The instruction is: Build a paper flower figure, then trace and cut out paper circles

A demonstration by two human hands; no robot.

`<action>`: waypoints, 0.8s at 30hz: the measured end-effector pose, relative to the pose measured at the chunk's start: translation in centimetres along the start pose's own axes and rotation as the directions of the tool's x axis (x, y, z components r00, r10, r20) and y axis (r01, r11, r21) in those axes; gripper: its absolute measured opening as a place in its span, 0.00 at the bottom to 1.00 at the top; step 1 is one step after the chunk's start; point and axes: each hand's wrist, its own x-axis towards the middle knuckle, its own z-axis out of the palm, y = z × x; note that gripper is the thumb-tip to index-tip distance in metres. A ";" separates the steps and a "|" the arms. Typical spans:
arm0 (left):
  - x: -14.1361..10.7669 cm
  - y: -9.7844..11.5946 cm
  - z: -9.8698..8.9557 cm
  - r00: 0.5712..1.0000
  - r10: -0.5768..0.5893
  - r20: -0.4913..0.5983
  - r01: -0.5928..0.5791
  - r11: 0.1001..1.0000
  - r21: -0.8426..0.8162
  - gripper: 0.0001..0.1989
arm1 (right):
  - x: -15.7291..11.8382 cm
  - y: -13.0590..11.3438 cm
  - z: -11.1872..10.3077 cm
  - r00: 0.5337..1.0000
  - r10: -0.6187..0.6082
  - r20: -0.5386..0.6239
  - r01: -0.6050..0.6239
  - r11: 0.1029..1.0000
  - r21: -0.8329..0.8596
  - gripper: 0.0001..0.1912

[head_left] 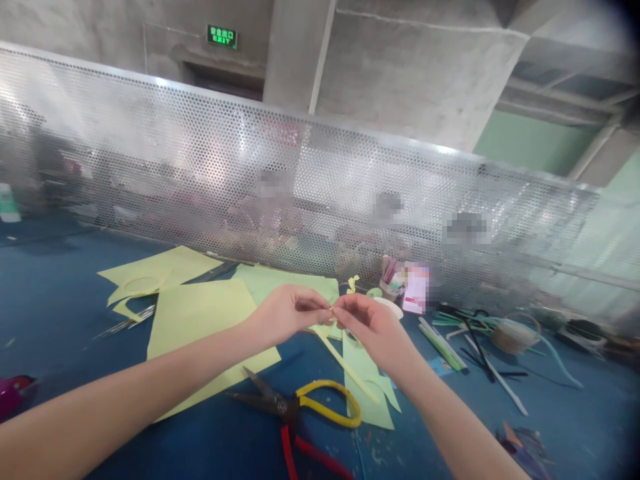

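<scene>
My left hand (290, 312) and my right hand (369, 321) meet above the table, their fingertips pinched together on a small yellow piece (332, 319). It looks like paper, and the fingers hide most of it. A long pale yellow strip (347, 367) slants down from just below the fingertips; whether it joins the held piece I cannot tell. Nearer to me lie open scissors (283, 405), with one yellow and one red handle. Yellow paper sheets (200, 320) spread under and beyond my left forearm. Light green paper (367, 410) lies beneath my right hand.
A perforated metal screen (200, 160) runs along the table's far side. Before it stand a cup of tools (393, 287) and a lit phone (416, 288). Green and white sticks (444, 343), dark pipe-cleaner-like strips (480, 353) and a tape roll (515, 335) lie right.
</scene>
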 end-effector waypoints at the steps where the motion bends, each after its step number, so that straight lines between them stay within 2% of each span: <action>1: 0.0 0.0 -0.1 1.000 -0.017 -0.002 0.017 1.000 -0.012 0.12 | 0.0 0.1 0.0 1.000 0.020 0.001 -0.020 0.999 0.032 0.08; 7: 0.2 -0.4 -0.3 0.991 -0.124 -0.044 0.120 0.990 -0.078 0.13 | 0.0 0.7 0.3 0.995 0.101 0.001 -0.097 0.961 0.260 0.10; 11: 0.1 -0.2 -0.2 0.987 -0.157 -0.018 0.154 0.981 -0.119 0.14 | 0.1 0.7 0.5 0.995 0.096 -0.012 -0.088 0.944 0.317 0.11; 17: 0.0 0.0 -0.3 0.976 -0.212 0.042 0.216 0.952 -0.215 0.12 | 0.1 0.4 0.3 0.997 0.065 -0.044 -0.052 0.967 0.248 0.09; 20: 0.1 0.1 -0.5 0.974 -0.222 0.052 0.227 0.932 -0.282 0.12 | -0.1 0.3 0.1 0.999 -0.039 0.001 0.039 0.982 0.185 0.06; 24: 0.2 0.2 -0.6 0.973 -0.221 0.065 0.229 0.898 -0.376 0.11 | -0.4 0.3 0.0 0.984 -0.176 0.008 0.176 0.984 -0.010 0.06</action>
